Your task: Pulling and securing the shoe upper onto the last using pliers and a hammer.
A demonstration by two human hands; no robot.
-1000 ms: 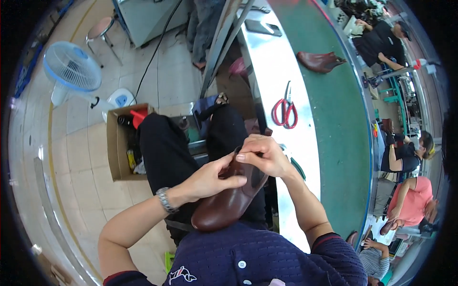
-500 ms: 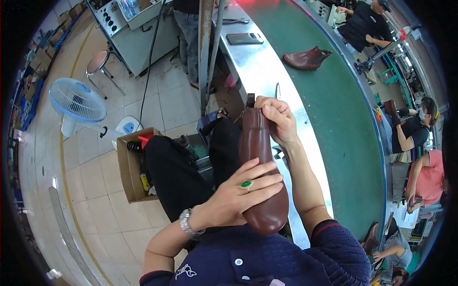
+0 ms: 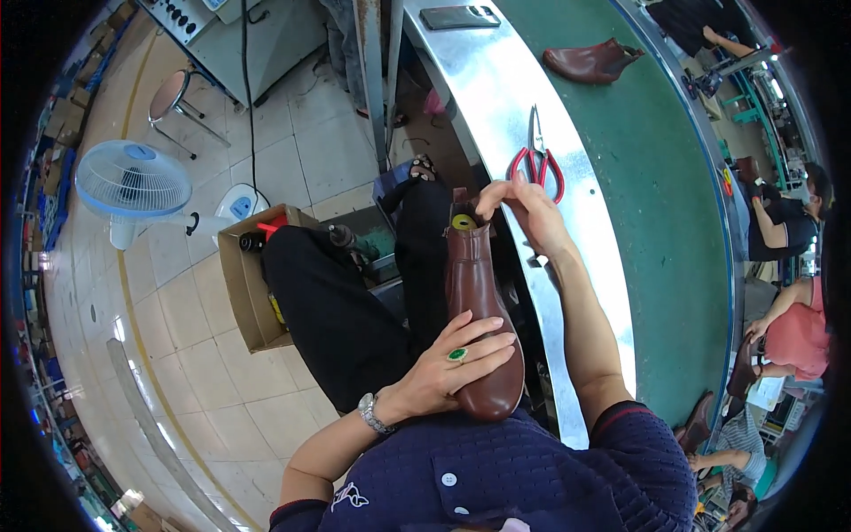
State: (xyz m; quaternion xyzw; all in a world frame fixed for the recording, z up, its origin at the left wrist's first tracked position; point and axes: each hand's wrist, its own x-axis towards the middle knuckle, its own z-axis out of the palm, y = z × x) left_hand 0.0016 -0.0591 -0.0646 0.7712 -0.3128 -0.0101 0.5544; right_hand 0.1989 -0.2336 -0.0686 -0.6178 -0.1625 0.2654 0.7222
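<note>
A brown leather ankle boot (image 3: pixel 487 301) points its toe towards my body and its collar away from me. Across its front my left hand (image 3: pixel 448 368) lies wrapped, wearing a green-stoned ring. My right hand (image 3: pixel 534 215) has bent fingers, with the fingertips at the right edge of the boot's collar. Inside the boot's opening a yellow-green round piece (image 3: pixel 463 222) is visible. Red-handled scissors (image 3: pixel 537 164) lie on the metal ledge (image 3: pixel 567 257), just beyond my right hand.
A second brown boot (image 3: pixel 592 62) stands on the green belt (image 3: pixel 647 230). A phone (image 3: pixel 459 17) lies at the ledge's far end. To the left are a cardboard box (image 3: pixel 244 297), a fan (image 3: pixel 133 182) and a stool (image 3: pixel 168 96). Several people work across the belt.
My right fingers have shifted from gripping the boot's top to its right collar edge, and the opening now shows. The view has moved, bringing the scissors fully into sight.
</note>
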